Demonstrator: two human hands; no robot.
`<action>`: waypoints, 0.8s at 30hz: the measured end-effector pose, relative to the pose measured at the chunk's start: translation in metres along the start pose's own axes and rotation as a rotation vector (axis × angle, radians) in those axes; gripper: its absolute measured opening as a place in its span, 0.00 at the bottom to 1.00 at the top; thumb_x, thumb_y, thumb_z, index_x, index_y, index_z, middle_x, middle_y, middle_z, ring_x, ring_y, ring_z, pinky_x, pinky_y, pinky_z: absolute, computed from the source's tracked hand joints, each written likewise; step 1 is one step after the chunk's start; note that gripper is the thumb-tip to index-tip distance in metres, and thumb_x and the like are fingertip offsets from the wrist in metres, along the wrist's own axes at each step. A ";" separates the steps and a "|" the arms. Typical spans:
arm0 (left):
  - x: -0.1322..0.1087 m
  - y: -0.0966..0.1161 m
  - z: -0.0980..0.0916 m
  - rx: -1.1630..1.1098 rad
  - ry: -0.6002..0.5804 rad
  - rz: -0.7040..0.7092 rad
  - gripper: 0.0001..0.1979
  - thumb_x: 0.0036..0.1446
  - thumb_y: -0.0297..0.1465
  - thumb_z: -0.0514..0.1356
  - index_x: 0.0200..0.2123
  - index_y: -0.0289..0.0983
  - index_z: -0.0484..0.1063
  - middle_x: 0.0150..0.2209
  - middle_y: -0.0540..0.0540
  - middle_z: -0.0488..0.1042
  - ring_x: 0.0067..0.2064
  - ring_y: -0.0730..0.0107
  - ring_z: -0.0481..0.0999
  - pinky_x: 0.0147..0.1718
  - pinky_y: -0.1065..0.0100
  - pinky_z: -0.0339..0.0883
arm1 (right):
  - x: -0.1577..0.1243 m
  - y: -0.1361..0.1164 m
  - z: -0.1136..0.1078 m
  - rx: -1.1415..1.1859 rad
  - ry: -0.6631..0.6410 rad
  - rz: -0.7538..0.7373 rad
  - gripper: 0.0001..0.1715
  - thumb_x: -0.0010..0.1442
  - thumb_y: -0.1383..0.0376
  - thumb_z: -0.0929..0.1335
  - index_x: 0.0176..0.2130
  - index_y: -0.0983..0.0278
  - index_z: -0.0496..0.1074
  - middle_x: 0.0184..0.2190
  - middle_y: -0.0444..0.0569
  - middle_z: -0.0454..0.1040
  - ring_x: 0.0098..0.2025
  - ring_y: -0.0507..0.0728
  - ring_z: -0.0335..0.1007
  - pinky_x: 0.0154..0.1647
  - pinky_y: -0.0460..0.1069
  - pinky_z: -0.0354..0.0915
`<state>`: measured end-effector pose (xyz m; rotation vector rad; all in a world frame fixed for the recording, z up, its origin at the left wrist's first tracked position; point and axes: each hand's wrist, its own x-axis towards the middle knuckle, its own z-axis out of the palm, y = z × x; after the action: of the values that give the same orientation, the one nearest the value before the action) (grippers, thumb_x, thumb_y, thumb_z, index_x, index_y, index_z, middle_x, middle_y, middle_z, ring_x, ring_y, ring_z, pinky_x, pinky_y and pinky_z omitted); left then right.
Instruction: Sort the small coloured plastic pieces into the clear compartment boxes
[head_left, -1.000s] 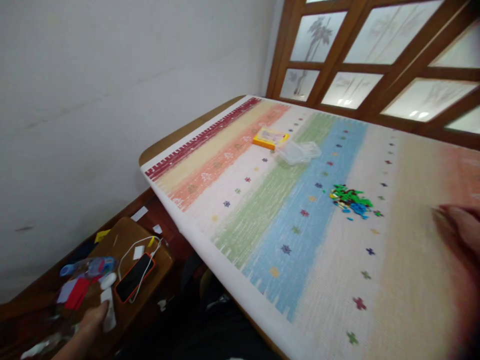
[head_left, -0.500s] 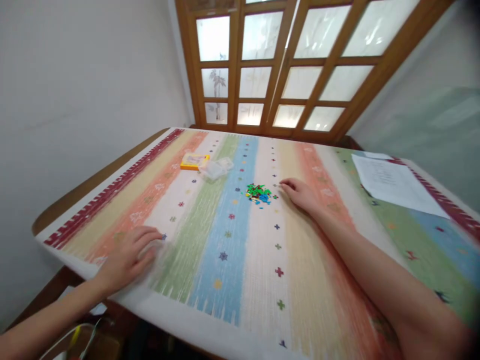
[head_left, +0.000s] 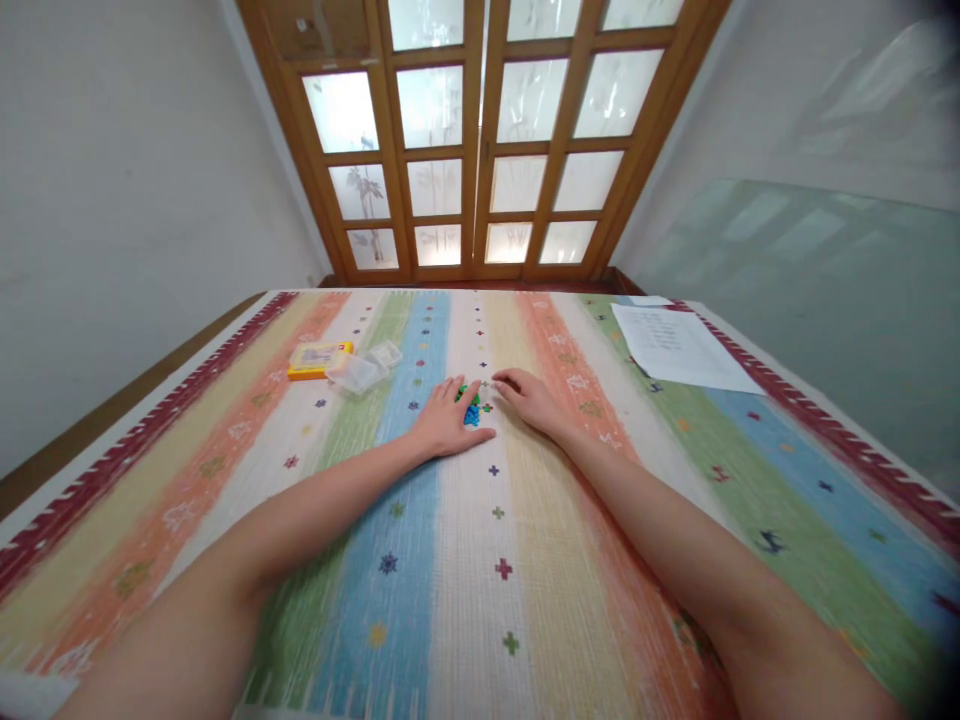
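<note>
My left hand (head_left: 447,420) lies over a small pile of tiny coloured pieces (head_left: 471,413), its fingers spread and the thumb pointing right. Green and blue pieces show between thumb and fingers; the hand hides much of the pile. Just to the right of it, my right hand (head_left: 528,400) rests on the striped tablecloth (head_left: 465,560). Its fingers are loosely bent, with the tips apart from the thumb. No object shows in either hand.
A yellow box (head_left: 320,361) lies at the left, touching a clear plastic case (head_left: 361,370) that stands open. White printed paper (head_left: 682,350) is on the right side of the table. Wooden glazed doors (head_left: 477,150) rise beyond the far edge.
My left hand has moved from the table's near left edge, forward and right, onto the pile. My right hand stays beside the pile. The camera view has turned and levelled.
</note>
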<state>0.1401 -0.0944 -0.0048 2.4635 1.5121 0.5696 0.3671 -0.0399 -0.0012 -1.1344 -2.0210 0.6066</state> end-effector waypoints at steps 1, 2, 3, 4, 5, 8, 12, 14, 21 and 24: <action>0.004 0.002 0.001 0.009 0.007 0.013 0.48 0.58 0.59 0.62 0.73 0.41 0.55 0.73 0.32 0.55 0.74 0.40 0.53 0.71 0.44 0.45 | 0.000 0.000 0.000 0.009 0.004 0.007 0.14 0.69 0.57 0.65 0.48 0.59 0.78 0.47 0.52 0.80 0.49 0.61 0.75 0.54 0.57 0.67; 0.008 0.003 0.002 0.015 0.015 0.019 0.45 0.59 0.58 0.61 0.72 0.40 0.58 0.72 0.32 0.57 0.73 0.41 0.54 0.70 0.44 0.46 | 0.001 0.001 0.001 0.018 0.008 0.016 0.15 0.69 0.57 0.65 0.48 0.59 0.78 0.47 0.52 0.80 0.49 0.61 0.75 0.54 0.56 0.67; 0.012 0.004 0.003 0.019 0.023 0.023 0.43 0.61 0.56 0.60 0.71 0.39 0.60 0.71 0.31 0.59 0.72 0.41 0.56 0.70 0.45 0.48 | 0.001 0.001 0.001 0.026 0.014 0.023 0.15 0.69 0.57 0.65 0.48 0.59 0.78 0.46 0.52 0.80 0.49 0.61 0.75 0.55 0.56 0.67; 0.015 0.005 0.003 0.022 0.032 0.026 0.40 0.62 0.55 0.60 0.70 0.38 0.62 0.69 0.31 0.61 0.71 0.42 0.57 0.70 0.46 0.49 | 0.001 0.002 0.002 0.032 0.021 0.030 0.15 0.70 0.57 0.65 0.48 0.59 0.78 0.46 0.52 0.80 0.49 0.61 0.74 0.55 0.56 0.67; 0.019 0.005 0.004 0.023 0.041 0.029 0.37 0.63 0.53 0.60 0.68 0.38 0.65 0.68 0.31 0.62 0.70 0.43 0.59 0.69 0.46 0.51 | 0.001 0.003 0.002 0.036 0.027 0.034 0.15 0.70 0.57 0.64 0.48 0.59 0.78 0.47 0.51 0.80 0.50 0.60 0.74 0.55 0.56 0.67; 0.030 0.006 0.007 0.003 0.073 0.030 0.28 0.64 0.48 0.61 0.61 0.37 0.73 0.64 0.32 0.66 0.67 0.46 0.63 0.67 0.49 0.55 | 0.002 0.005 0.004 0.042 0.052 0.055 0.16 0.70 0.56 0.64 0.47 0.59 0.78 0.46 0.51 0.80 0.49 0.60 0.74 0.53 0.55 0.67; 0.043 0.004 0.007 -0.048 0.114 0.018 0.18 0.66 0.43 0.61 0.53 0.40 0.77 0.55 0.37 0.70 0.59 0.51 0.69 0.62 0.52 0.63 | 0.002 0.004 0.005 0.055 0.077 0.085 0.16 0.69 0.55 0.64 0.45 0.59 0.78 0.44 0.50 0.80 0.46 0.59 0.74 0.51 0.54 0.67; 0.049 0.002 0.007 -0.046 0.128 0.022 0.15 0.66 0.40 0.61 0.50 0.40 0.77 0.52 0.38 0.71 0.56 0.53 0.69 0.59 0.53 0.65 | 0.001 0.003 0.004 0.054 0.075 0.083 0.15 0.70 0.56 0.64 0.44 0.59 0.78 0.44 0.49 0.80 0.46 0.59 0.74 0.51 0.53 0.66; 0.075 -0.017 0.007 0.045 0.164 0.021 0.11 0.69 0.37 0.58 0.44 0.38 0.77 0.47 0.37 0.71 0.53 0.53 0.69 0.51 0.55 0.66 | 0.001 0.000 0.003 -0.007 0.053 0.061 0.12 0.70 0.59 0.65 0.44 0.60 0.78 0.42 0.50 0.80 0.45 0.58 0.74 0.49 0.53 0.66; 0.085 -0.025 0.008 0.081 0.176 -0.022 0.10 0.70 0.35 0.56 0.44 0.39 0.77 0.46 0.38 0.72 0.53 0.54 0.69 0.52 0.56 0.66 | 0.000 -0.002 0.004 -0.094 0.023 -0.008 0.11 0.70 0.62 0.66 0.45 0.61 0.78 0.43 0.51 0.80 0.46 0.59 0.73 0.51 0.53 0.66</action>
<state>0.1573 -0.0070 -0.0020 2.5108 1.6547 0.7538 0.3628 -0.0415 -0.0027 -1.1828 -2.0522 0.4968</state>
